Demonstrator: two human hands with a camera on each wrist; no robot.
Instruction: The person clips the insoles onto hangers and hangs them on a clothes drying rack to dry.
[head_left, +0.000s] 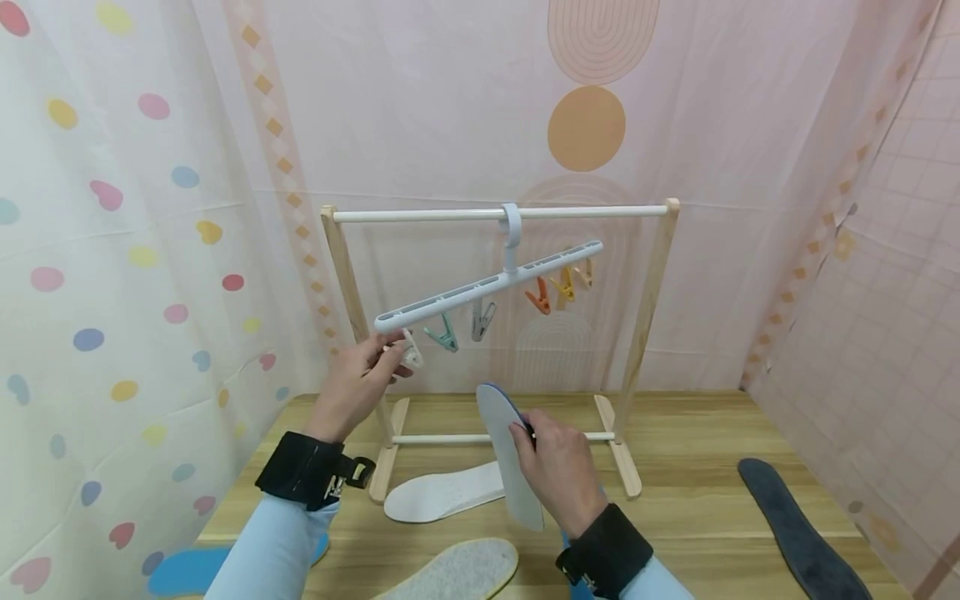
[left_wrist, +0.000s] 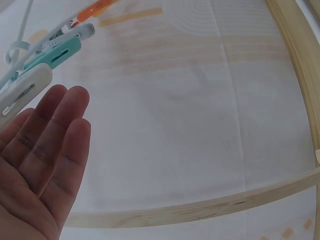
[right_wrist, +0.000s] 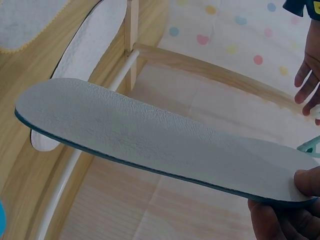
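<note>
A pale blue bar hanger (head_left: 487,287) hangs tilted from a rack, its left end lower. Several clothespins hang under it: a white clothespin (head_left: 412,350) at the left end, then teal (head_left: 442,335), grey (head_left: 482,320), orange (head_left: 538,297) and yellow ones. My left hand (head_left: 360,379) is at the white clothespin, fingertips right beside it and fairly straight in the left wrist view; the thumb is hidden there. My right hand (head_left: 558,467) pinches a white insole (right_wrist: 160,145) with a blue underside by one end, thumb on the white face, below the hanger.
The wooden rack (head_left: 648,333) stands on a wooden table (head_left: 690,467). On the table lie a white insole (head_left: 442,495), a grey insole with a yellow edge (head_left: 468,567), a bright blue insole (head_left: 187,571) and a dark grey insole (head_left: 802,533). Patterned curtains (head_left: 450,100) hang behind.
</note>
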